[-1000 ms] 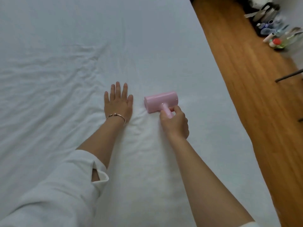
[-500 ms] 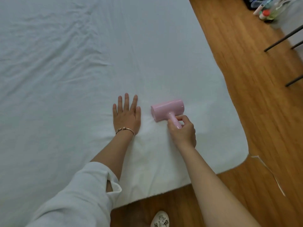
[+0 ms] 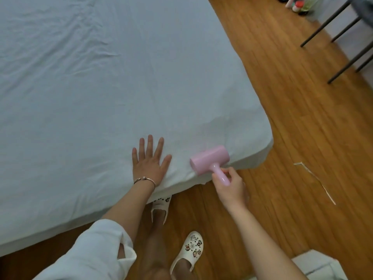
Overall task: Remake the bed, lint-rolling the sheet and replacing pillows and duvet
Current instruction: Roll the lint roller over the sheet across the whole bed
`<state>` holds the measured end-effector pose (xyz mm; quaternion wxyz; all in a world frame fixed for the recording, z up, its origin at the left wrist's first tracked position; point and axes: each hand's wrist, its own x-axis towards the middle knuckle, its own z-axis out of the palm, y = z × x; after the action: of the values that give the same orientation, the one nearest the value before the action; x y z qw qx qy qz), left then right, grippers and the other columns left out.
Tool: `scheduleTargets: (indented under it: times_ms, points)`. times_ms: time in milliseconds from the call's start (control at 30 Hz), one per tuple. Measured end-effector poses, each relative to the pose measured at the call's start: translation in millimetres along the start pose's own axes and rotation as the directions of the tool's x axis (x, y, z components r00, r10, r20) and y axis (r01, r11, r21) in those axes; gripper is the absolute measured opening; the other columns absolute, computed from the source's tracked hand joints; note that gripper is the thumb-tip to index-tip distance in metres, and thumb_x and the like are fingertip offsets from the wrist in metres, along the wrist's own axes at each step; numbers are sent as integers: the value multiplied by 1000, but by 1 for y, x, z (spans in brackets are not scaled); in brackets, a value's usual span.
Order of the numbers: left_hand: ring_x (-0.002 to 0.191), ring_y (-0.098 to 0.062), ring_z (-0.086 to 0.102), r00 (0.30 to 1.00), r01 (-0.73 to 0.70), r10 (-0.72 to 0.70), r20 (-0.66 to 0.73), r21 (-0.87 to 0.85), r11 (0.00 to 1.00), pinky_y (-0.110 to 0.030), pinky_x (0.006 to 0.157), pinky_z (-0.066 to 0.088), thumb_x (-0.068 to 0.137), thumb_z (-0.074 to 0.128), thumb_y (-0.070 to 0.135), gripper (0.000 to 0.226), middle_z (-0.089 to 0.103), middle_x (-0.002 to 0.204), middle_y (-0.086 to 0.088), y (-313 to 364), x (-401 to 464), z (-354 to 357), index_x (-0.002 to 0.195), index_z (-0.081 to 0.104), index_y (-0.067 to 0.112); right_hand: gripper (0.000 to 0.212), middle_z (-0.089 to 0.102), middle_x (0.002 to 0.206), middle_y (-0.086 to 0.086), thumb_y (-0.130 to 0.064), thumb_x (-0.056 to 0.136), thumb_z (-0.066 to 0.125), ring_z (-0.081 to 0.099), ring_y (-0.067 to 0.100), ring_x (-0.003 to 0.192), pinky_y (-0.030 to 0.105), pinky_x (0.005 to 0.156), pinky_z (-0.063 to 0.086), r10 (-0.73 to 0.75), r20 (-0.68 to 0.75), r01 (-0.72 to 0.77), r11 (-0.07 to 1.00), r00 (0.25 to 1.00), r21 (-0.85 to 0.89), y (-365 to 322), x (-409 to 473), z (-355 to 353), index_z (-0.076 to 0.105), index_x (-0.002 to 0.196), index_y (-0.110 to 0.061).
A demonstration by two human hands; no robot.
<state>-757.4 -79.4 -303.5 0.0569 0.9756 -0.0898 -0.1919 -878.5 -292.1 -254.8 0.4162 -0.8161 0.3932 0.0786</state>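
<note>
A white sheet [image 3: 113, 81] covers the bed, wrinkled toward the upper left. My left hand [image 3: 149, 165] lies flat on the sheet near the bed's near edge, fingers spread, a bracelet on the wrist. My right hand [image 3: 232, 186] grips the handle of a pink lint roller [image 3: 210, 159], whose drum rests on the sheet right at the near edge, close to the bed's right corner. No pillows or duvet are in view.
Wooden floor [image 3: 292, 118] runs along the bed's right and near sides. My feet in white clogs [image 3: 187, 249] stand by the bed. A thin pale strip [image 3: 314, 180] lies on the floor. Dark chair legs [image 3: 343, 43] and bottles [image 3: 298, 4] are at the upper right; something white [image 3: 319, 265] sits bottom right.
Both hands have drawn back toward me across the sheet. The roller has rolled from mid-sheet to the near edge, and the bed's corner and my feet have come into view.
</note>
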Motion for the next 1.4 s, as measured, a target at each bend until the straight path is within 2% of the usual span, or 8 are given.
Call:
scheduleTargets:
  times_ms: [200,367,600,700,967,1033,1167,1400]
  points:
    - [136,-18,-41,995,-74,71,65,43,996,-44,114,-22,89,-1,71,68,-44,146,8,-9,-17,5,142,-30,41,11,65,71,-6,-37,82,72,62,17,67,33,59,48,-4,-22,5,998,1000,60,7,-25,-29,63,82,-30]
    - [132,-17,-46,993,-93,91,80,23,995,-44,112,-25,74,-14,76,78,-49,143,7,-14,-16,9,135,-40,36,13,62,76,-4,-37,86,68,59,16,69,30,57,43,-118,-17,120,984,993,129,-52,-16,-28,60,88,-28]
    - [141,-15,-32,990,-116,119,72,-50,992,-39,118,-13,82,38,78,107,-43,146,3,-24,-15,1,146,-28,24,34,55,87,-16,-61,91,48,57,12,84,32,70,47,-224,166,208,972,960,109,-153,48,47,55,102,-29]
    - [140,-17,-34,985,-141,143,95,-22,990,-38,118,-13,76,44,81,114,-44,146,0,-32,-17,0,144,-30,29,26,55,88,-16,-55,91,52,59,17,88,36,76,50,-202,209,187,978,957,90,-136,51,62,53,103,-33]
    - [145,-21,-24,970,-157,148,194,30,987,-38,120,-7,72,53,79,122,-31,155,-4,-30,-22,-16,149,-25,24,9,63,83,-7,-45,90,59,63,20,77,41,67,54,-88,161,83,996,983,35,-32,-8,25,55,93,-37]
    - [149,-22,-6,970,-129,125,207,7,992,-39,119,5,75,54,76,112,-14,161,-3,-29,-20,-35,153,-10,26,12,63,86,-7,-44,90,60,62,18,78,36,66,51,-82,189,77,996,979,35,-42,-10,10,57,93,-34]
    - [136,-27,34,986,-35,55,159,-123,992,-38,109,29,96,43,49,62,32,152,-7,-25,5,-82,149,26,23,15,64,90,-1,-44,89,63,62,19,83,37,68,52,-92,197,69,990,976,124,-79,-9,-11,60,93,-30]
    - [138,-27,32,984,105,-84,157,-134,985,-40,108,30,99,38,38,56,29,154,-5,-56,97,-142,151,24,21,28,65,79,1,-55,83,64,58,16,66,32,59,45,-92,136,53,961,986,271,-213,53,2,60,90,-28]
